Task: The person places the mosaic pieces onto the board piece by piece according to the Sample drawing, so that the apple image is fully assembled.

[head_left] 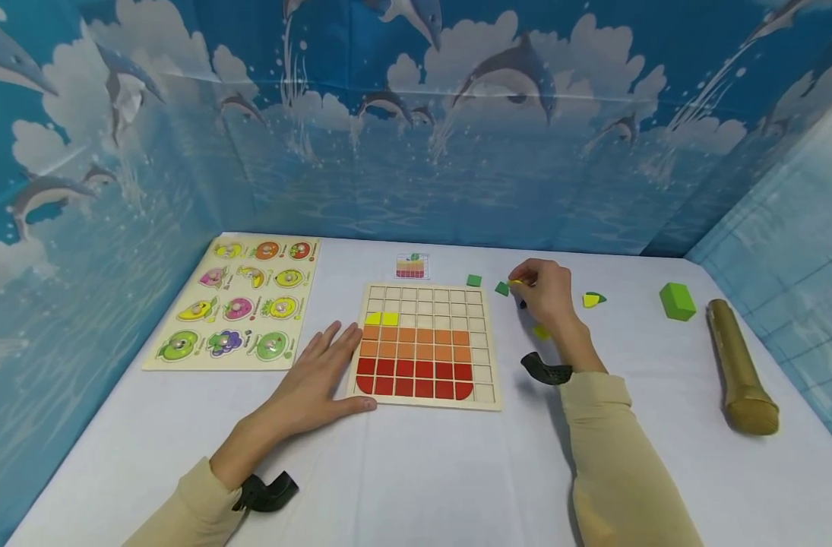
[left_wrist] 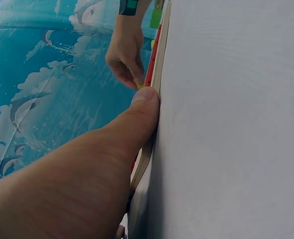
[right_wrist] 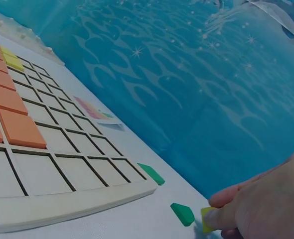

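A wooden grid board (head_left: 484, 365) lies on the table, its lower rows filled with red tiles (head_left: 405, 369) and orange tiles (head_left: 407, 342). Two yellow tiles (head_left: 381, 318) sit at the left of the row above. My left hand (head_left: 313, 384) rests flat with straight fingers against the board's left edge, the thumb by its near corner. Beyond the board's right side, my right hand (head_left: 548, 292) pinches a small yellow tile (right_wrist: 207, 219) between thumb and fingers. Near those fingers lie a green tile with a slanted edge (right_wrist: 182, 214) and another green tile (head_left: 473, 280).
A small picture card (head_left: 412, 267) lies behind the board. To the left is a fruit puzzle board (head_left: 156, 361). Loose yellow (head_left: 541, 332) and green pieces lie around the right hand. A green block (head_left: 678, 301) and a brownish cylinder (head_left: 737, 365) are at the far right.
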Demonstrator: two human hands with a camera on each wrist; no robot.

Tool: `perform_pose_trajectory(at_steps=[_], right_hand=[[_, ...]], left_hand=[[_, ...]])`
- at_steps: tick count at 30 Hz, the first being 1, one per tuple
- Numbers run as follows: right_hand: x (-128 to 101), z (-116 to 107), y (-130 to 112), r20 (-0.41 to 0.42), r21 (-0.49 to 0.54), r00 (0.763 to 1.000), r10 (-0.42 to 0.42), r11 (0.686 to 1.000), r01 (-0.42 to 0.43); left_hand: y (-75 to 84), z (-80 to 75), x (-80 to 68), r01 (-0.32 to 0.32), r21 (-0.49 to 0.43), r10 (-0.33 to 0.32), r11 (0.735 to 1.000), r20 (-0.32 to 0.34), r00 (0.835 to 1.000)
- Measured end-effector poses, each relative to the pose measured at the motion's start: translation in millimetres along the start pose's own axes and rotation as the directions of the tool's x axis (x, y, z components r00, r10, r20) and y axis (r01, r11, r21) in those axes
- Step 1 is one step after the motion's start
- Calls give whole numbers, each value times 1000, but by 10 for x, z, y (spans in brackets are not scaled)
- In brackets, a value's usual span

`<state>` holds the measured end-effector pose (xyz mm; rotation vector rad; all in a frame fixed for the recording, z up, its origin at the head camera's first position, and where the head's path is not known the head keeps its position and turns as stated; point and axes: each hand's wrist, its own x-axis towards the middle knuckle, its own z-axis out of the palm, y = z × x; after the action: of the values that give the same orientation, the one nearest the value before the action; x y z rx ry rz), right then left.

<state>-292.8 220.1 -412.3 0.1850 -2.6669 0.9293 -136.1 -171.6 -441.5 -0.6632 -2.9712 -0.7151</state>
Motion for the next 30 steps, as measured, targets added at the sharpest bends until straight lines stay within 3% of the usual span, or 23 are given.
perform_pose_trajectory(at_steps=[7,12,17,22,30], right_hand=[[19,-52,-205,8,89,1000,8,996,-9],[-16,17,-444,126,179,992,26,983,-48],[-122,207,-709,258,263,966,8,961,-79],[-251,412,-939,339,287,939,-64,957,-38],[-408,614,-1094,327,279,933,-150,959,56]], left_hand=[[-6,-11,15,2,6,-2,1000,3,1000],[-9,-2,9,1,1,-1,1000,-1,1000],[-1,-2,10,1,-6,-1,1000,-3,1000],[10,-17,5,11,-7,-11,1000,4,1000],[-1,-14,4,7,0,-7,1000,1,1000]])
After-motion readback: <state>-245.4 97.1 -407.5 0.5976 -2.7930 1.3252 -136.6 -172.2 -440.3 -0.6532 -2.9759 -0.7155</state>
